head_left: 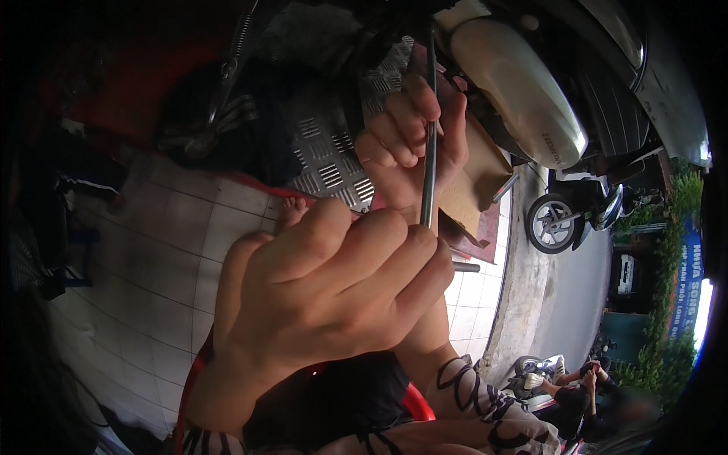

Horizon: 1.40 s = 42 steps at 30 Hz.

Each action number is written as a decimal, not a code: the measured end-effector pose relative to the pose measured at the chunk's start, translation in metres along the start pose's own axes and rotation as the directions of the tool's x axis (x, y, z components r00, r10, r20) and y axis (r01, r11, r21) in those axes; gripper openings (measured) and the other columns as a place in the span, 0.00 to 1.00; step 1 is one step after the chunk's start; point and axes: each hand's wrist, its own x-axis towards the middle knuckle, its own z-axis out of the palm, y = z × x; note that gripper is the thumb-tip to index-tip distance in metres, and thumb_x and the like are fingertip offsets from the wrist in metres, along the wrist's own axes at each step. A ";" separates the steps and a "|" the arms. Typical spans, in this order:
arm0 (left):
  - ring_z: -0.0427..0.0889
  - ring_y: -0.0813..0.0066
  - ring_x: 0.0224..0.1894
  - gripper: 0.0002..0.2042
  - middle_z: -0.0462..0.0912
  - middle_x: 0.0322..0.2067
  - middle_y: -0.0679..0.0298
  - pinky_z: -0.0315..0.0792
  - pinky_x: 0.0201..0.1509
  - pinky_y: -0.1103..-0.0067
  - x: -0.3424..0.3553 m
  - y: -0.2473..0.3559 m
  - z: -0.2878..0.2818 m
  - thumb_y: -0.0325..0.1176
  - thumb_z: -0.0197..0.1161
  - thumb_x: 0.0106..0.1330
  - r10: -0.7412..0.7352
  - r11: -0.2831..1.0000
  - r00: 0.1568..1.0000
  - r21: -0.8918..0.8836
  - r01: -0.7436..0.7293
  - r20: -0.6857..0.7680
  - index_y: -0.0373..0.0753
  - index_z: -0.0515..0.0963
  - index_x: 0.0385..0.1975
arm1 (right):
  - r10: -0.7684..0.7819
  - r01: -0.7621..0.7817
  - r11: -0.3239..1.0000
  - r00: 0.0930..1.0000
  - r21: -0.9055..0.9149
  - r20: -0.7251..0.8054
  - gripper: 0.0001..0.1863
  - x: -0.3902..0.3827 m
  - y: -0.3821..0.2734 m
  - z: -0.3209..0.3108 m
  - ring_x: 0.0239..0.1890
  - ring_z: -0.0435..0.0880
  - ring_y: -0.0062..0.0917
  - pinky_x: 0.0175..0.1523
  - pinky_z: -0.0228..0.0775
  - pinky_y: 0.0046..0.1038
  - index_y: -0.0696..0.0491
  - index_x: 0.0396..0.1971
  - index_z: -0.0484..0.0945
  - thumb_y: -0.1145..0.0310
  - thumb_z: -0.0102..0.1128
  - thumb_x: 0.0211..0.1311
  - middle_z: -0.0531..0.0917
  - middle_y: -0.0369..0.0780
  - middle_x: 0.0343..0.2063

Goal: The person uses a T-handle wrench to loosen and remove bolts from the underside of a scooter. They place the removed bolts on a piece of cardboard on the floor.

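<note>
Metal rod (430, 174) runs mid-view, pointing away from the body. The left hand (326, 296) wraps its fingers around the near end, seemingly for a firm hold. Beyond, the right hand (402, 148) half-curls, fingers and thumb either side, probably guiding it; whether they grip, I cannot tell. A short bar (466, 267), perhaps its cross-handle, juts rightward; farther right sits a motorbike (523, 91).

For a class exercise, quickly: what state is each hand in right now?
Left hand: closed, holding the metal rod.
Right hand: half-curled at the rod; whether it grips cannot be told.
</note>
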 end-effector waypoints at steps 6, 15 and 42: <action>0.64 0.85 0.20 0.05 0.67 0.16 0.80 0.55 0.36 0.82 -0.009 0.000 0.010 0.34 0.63 0.50 0.057 0.995 0.995 0.086 -0.050 -0.084 0.58 0.79 0.20 | 0.047 -0.053 0.999 0.879 0.000 0.474 0.16 -0.018 0.021 -0.024 0.16 0.64 0.18 0.17 0.54 0.21 0.57 0.23 0.72 0.61 0.60 0.64 0.69 0.37 0.18; 0.65 0.82 0.18 0.04 0.72 0.17 0.81 0.57 0.30 0.83 -0.004 0.002 0.010 0.35 0.65 0.52 0.107 0.991 0.994 0.078 -0.106 -0.006 0.57 0.80 0.23 | -0.071 0.067 0.997 0.946 0.023 0.316 0.17 -0.035 0.024 -0.018 0.13 0.66 0.13 0.17 0.58 0.17 0.58 0.24 0.72 0.60 0.57 0.66 0.70 0.35 0.16; 0.77 0.76 0.26 0.23 0.78 0.24 0.61 0.70 0.29 0.81 -0.037 0.034 -0.016 0.29 0.63 0.62 -0.577 0.796 0.810 -0.147 0.587 0.107 0.32 0.70 0.58 | 0.095 -0.070 0.990 0.972 -0.124 0.213 0.13 -0.035 0.008 0.000 0.15 0.65 0.10 0.21 0.54 0.13 0.60 0.31 0.75 0.64 0.61 0.64 0.70 0.31 0.15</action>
